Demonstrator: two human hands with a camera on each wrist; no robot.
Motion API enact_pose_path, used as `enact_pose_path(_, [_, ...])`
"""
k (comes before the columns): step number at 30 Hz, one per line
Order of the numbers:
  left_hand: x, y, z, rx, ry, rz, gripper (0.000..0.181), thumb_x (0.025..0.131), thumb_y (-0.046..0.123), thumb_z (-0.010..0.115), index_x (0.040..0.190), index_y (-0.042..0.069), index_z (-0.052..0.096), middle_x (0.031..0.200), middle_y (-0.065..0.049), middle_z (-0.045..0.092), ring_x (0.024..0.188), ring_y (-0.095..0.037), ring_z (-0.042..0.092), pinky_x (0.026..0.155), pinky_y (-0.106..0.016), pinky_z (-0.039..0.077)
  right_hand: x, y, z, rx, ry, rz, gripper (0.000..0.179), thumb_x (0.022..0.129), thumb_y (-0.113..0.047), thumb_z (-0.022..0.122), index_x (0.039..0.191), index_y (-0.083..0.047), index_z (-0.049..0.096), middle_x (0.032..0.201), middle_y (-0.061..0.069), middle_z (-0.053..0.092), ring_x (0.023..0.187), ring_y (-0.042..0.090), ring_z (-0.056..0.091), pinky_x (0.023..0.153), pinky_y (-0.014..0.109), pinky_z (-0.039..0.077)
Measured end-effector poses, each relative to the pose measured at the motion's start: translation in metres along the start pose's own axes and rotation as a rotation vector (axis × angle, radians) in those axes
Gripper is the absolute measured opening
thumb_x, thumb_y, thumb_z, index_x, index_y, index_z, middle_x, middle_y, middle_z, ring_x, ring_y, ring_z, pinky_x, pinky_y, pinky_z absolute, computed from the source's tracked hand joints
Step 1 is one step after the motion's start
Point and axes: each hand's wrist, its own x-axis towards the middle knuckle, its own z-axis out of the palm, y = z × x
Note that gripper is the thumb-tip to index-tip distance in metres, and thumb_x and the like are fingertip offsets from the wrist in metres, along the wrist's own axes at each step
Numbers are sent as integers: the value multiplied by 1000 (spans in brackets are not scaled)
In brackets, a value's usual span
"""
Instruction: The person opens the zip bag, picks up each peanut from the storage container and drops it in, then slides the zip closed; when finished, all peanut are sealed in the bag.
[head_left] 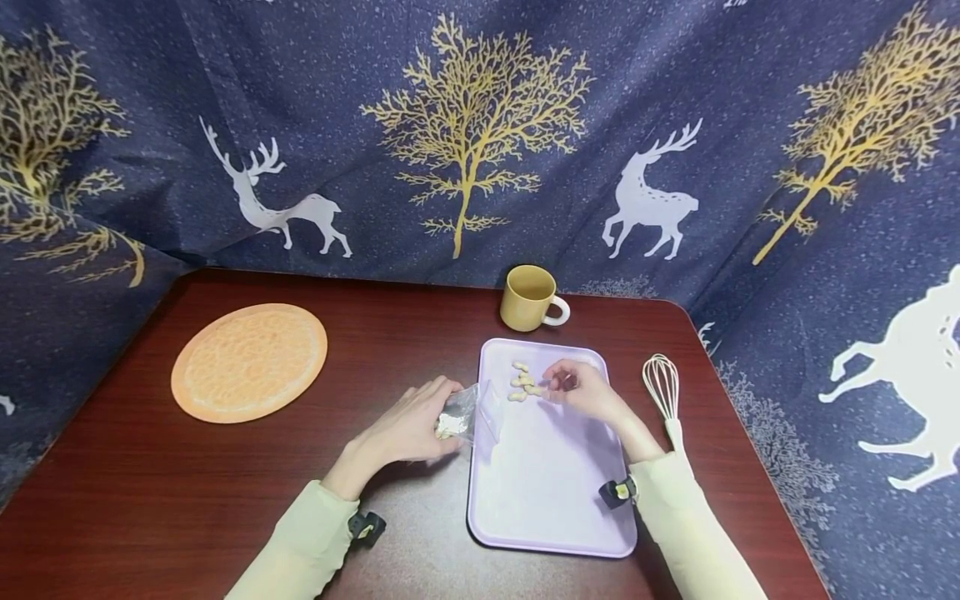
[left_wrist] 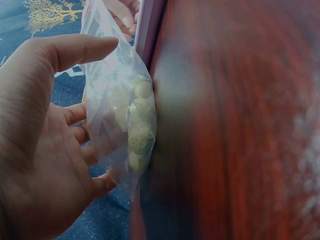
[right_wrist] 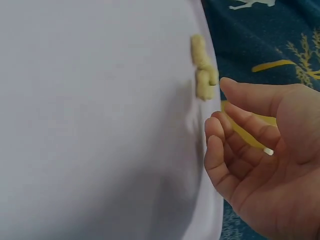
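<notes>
My left hand [head_left: 416, 417] holds a clear plastic bag [head_left: 461, 410] at the left edge of the lilac tray [head_left: 555, 500]. In the left wrist view, the thumb lies across the bag and the fingers are behind it; several pale peanuts [left_wrist: 141, 127] show inside. A small group of peanuts [head_left: 519, 382] lies on the far left part of the tray. Just right of them hovers my right hand [head_left: 585, 390], its fingers loosely bent. In the right wrist view, a gap shows between thumb and fingers with nothing in it, and the thumb tip is close to the peanuts [right_wrist: 202, 75].
A yellow mug [head_left: 527, 298] with a white handle stands behind the tray. To the tray's right lies a white whisk [head_left: 664, 392], partly under the right sleeve. An orange-slice placemat [head_left: 251, 362] is on the left of the dark red table [head_left: 172, 492]. Patterned cloth hangs behind.
</notes>
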Motion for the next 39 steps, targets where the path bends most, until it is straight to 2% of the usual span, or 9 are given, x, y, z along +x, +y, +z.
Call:
enact_pose_path(4, [0, 1, -1, 0, 4, 4, 66, 76, 33, 80, 130, 7, 52, 111, -2, 57, 106, -20, 55, 89, -44, 43, 1, 4, 5, -18, -2, 15, 20, 80, 3, 75, 98, 3, 68, 81, 6, 63, 73, 16, 56, 64, 24, 45])
enact_pose_path(12, [-1, 2, -1, 1, 5, 11, 65, 76, 32, 79, 130, 7, 52, 109, -2, 56, 105, -20, 56, 89, -45, 42, 3, 10, 11, -83, 8, -33, 11, 81, -1, 76, 91, -1, 70, 75, -1, 62, 70, 11, 57, 66, 24, 45])
enact_pose_path(18, [-1, 1, -1, 0, 4, 11, 65, 76, 31, 79, 130, 7, 52, 109, -2, 56, 105, -20, 56, 89, -45, 42, 3, 9, 13, -112, 30, -27, 8, 81, 0, 74, 88, -2, 71, 72, -1, 62, 67, 10, 54, 62, 23, 42])
enact_pose_path(24, [-1, 1, 0, -3, 6, 6, 65, 75, 32, 80, 130, 8, 52, 109, -1, 56, 104, -19, 55, 88, -45, 42, 2, 9, 13, -103, 30, -40, 7, 81, 1, 74, 87, -1, 72, 71, 0, 62, 67, 12, 54, 62, 23, 43])
enact_pose_path(32, [0, 1, 0, -4, 8, 12, 64, 76, 31, 79, 129, 7, 52, 109, -1, 56, 104, -19, 56, 87, -45, 42, -2, 5, 8, -104, 28, -10, 6, 82, -1, 74, 88, -4, 73, 73, -1, 64, 73, 13, 59, 69, 26, 47])
enact_pose_path(39, [0, 0, 1, -7, 8, 6, 64, 76, 32, 79, 129, 8, 52, 108, 0, 56, 103, -19, 55, 88, -44, 42, -3, 1, 3, -80, 36, -8, 7, 82, 2, 71, 87, -2, 73, 74, 1, 64, 71, 14, 57, 66, 26, 46])
